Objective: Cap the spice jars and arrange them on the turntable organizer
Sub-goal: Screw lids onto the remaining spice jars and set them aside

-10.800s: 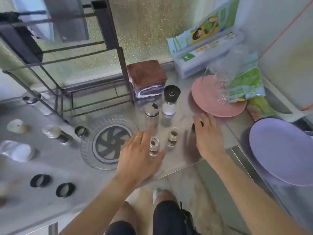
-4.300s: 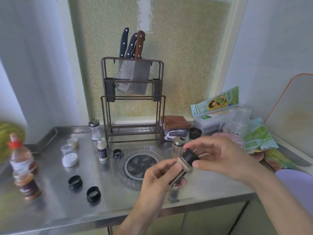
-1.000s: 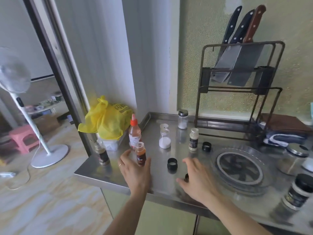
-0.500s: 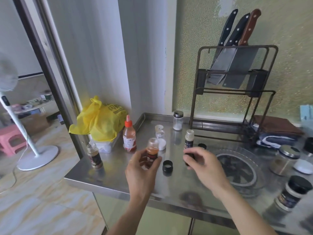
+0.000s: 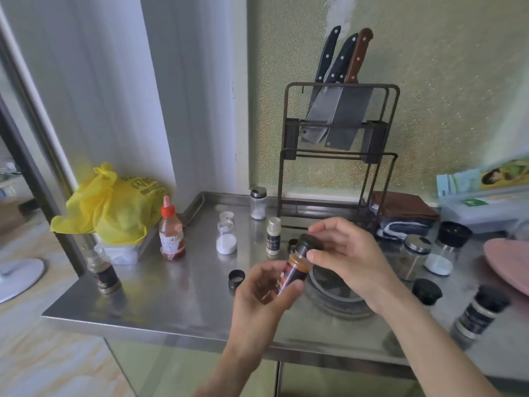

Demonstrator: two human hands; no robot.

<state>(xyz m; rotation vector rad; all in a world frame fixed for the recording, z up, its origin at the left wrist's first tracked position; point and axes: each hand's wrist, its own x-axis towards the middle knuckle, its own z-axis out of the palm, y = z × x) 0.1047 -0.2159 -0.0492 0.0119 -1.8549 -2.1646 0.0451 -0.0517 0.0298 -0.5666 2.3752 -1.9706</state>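
My left hand holds an orange spice jar tilted above the steel counter. My right hand grips a black cap that sits on the jar's mouth. The clear turntable lies right behind my hands, mostly hidden. A loose black cap rests left of my left hand. Capped dark jars stand at the right. An uncapped dark jar stands near the left edge, and an open jar of white powder and a small white-capped jar stand behind.
A knife rack with three knives stands at the back. A red-capped sauce bottle and a yellow bag are at the left. Glass shakers, a folded cloth and a pink plate fill the right side.
My left hand lifted the orange jar off the counter toward me. My right hand picked up a black cap and brought it onto the jar's mouth. The view shifted slightly right.
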